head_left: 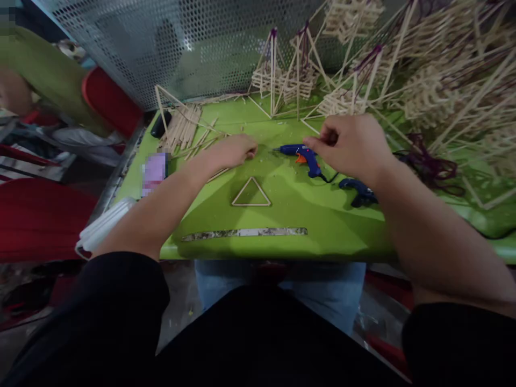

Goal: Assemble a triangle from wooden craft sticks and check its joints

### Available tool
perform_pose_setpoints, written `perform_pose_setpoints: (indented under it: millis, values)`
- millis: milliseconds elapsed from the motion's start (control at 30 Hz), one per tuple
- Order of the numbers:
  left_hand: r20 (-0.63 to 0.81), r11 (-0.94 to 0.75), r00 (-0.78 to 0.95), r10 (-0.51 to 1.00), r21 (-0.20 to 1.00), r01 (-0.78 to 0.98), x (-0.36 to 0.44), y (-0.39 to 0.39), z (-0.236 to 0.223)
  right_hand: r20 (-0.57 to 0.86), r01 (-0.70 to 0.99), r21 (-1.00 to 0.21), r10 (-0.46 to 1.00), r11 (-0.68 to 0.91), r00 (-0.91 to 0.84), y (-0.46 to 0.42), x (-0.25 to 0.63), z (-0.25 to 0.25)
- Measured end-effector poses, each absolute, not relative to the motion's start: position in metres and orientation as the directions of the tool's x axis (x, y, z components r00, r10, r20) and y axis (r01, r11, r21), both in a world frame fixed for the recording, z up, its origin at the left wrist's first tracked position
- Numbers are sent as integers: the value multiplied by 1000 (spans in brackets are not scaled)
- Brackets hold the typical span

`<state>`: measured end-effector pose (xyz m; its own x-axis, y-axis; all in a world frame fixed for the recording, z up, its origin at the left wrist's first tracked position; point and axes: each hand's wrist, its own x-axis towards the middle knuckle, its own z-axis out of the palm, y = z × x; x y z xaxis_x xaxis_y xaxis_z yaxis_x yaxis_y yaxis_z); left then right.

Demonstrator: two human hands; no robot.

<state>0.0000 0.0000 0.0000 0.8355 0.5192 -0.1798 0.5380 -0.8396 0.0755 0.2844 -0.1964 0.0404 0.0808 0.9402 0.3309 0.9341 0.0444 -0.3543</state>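
My left hand [241, 149] is closed over the green table, its fingers curled and whatever is in them hidden. It is just left of the nozzle of a blue glue gun [293, 150] with an orange trigger. My right hand [352, 146] is closed too, thumb and forefinger drawn together by the back end of that glue gun; I cannot make out what they hold. Below and between the hands lies a small triangle of wooden sticks [251, 204]. Nearer the front edge is a long flat patterned strip [245, 232]. A second, dark blue glue gun [358, 192] lies partly behind my right forearm.
Loose wooden sticks [183, 128] are piled at the left, with a black object [160, 124] beside them. Several stick structures with purple string [274, 75] crowd the back and right. Purple cord [431, 166] lies at right. A perforated metal panel [201, 48] stands behind.
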Motion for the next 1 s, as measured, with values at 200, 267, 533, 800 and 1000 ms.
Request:
perform_pose_setpoints:
  millis: [200,267,533,800,1000]
  values:
    - [-122,-873,865,486,-31,486,-17,-2,-8,337,928,-370,937,42,92,-198,285,44]
    - [-78,-853,850,521,-15,522,-22,-7,-5,338,922,-385,936,45,96,-199,285,46]
    - [-35,-827,834,551,108,551,-15,-16,-6,296,921,-389,947,-2,127,-205,277,48]
    - [-64,-784,784,617,29,620,6,-11,-24,290,939,-343,949,-20,126,-208,269,45]
    - [-64,-805,807,586,61,590,-13,-15,-18,290,933,-359,948,-16,128,-207,272,45]
